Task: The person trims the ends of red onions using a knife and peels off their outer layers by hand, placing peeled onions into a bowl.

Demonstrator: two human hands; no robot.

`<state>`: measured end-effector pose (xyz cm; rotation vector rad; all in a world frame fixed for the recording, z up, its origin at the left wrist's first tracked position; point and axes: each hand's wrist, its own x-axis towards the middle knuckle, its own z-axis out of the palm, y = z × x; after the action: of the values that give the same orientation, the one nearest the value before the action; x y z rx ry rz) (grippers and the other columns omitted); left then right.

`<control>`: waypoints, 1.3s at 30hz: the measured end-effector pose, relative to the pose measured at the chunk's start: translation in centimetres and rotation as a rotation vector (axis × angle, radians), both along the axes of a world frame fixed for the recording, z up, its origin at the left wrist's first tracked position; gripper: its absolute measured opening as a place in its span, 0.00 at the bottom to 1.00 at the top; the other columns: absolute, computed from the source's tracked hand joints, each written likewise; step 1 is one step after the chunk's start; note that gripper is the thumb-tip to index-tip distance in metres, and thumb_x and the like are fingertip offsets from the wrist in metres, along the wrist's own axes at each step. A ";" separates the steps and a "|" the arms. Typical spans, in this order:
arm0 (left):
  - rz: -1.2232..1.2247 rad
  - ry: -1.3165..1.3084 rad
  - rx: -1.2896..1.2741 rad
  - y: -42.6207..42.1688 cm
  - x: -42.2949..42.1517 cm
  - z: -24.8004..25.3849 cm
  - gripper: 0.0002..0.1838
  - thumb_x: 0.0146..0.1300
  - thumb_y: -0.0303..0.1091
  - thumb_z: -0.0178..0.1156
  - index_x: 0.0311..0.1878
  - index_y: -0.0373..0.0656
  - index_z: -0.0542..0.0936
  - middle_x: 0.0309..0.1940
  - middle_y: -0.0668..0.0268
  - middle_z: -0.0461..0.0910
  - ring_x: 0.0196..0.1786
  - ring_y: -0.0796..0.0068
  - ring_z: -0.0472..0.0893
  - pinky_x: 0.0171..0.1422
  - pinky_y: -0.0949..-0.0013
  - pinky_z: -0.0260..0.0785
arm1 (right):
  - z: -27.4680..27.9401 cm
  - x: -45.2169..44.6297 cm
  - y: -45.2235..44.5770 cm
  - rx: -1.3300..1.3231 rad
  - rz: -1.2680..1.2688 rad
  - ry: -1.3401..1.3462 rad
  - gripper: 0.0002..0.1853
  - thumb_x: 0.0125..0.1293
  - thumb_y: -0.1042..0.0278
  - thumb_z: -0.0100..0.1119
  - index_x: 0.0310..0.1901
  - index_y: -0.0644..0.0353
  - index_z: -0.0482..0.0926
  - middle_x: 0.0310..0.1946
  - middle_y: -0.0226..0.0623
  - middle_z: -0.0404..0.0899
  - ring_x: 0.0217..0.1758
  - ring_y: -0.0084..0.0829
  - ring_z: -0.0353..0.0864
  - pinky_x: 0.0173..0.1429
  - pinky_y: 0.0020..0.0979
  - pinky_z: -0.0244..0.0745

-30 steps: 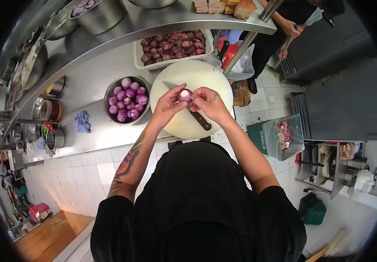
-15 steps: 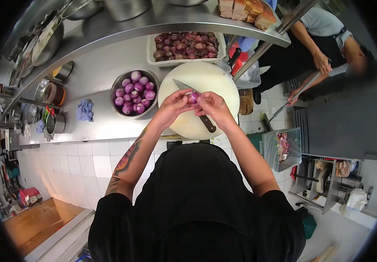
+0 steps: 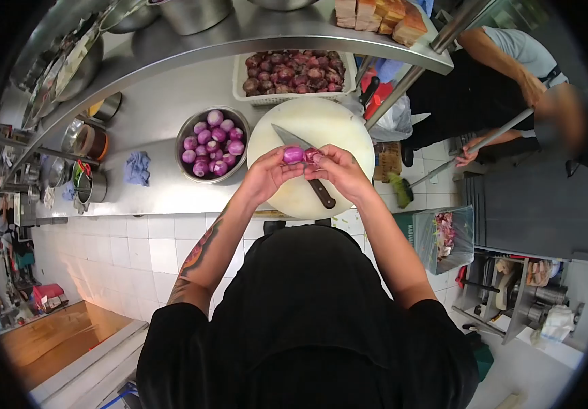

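Over the round white cutting board [image 3: 273, 198], my left hand [image 3: 266, 176] holds a shiny purple onion [image 3: 293, 155] between thumb and fingers. My right hand [image 3: 343, 172] is closed, pinching a piece of dark red onion skin [image 3: 313, 157] right beside the onion. Beneath both hands lies a kitchen knife [image 3: 322, 195], its blade pointing to the far left and its brown handle toward me. A metal bowl [image 3: 181, 163] of peeled purple onions stands left of the board. Behind the board is a white crate [image 3: 260, 99] full of unpeeled red onions.
A metal shelf [image 3: 273, 42] crosses above the counter, with blocks of layered meat [image 3: 382, 17] on it. A crumpled blue cloth [image 3: 137, 168] lies at left. A lined bin [image 3: 446, 235] of scraps stands at right, near a co-worker holding a broom [image 3: 437, 170].
The skin has come apart from the onion: my right hand has pulled it slightly rightward, showing smooth purple flesh. The co-worker's broom and hands have shifted.
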<state>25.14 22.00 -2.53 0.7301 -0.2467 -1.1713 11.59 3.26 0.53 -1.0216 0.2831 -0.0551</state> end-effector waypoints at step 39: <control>0.133 -0.641 0.196 -0.1 -1.2 4.0 0.30 0.76 0.40 0.66 0.77 0.40 0.72 0.57 0.58 0.84 0.53 0.71 0.86 0.63 0.65 0.79 | 3.8 0.3 2.7 -1.147 -0.315 -0.229 0.06 0.66 0.79 0.68 0.44 0.67 0.87 0.39 0.40 0.87 0.34 0.29 0.87 0.41 0.29 0.81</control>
<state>23.94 21.92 1.50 1.2686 -0.6125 -0.8129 11.88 5.94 4.32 -2.0763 0.1873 -0.6765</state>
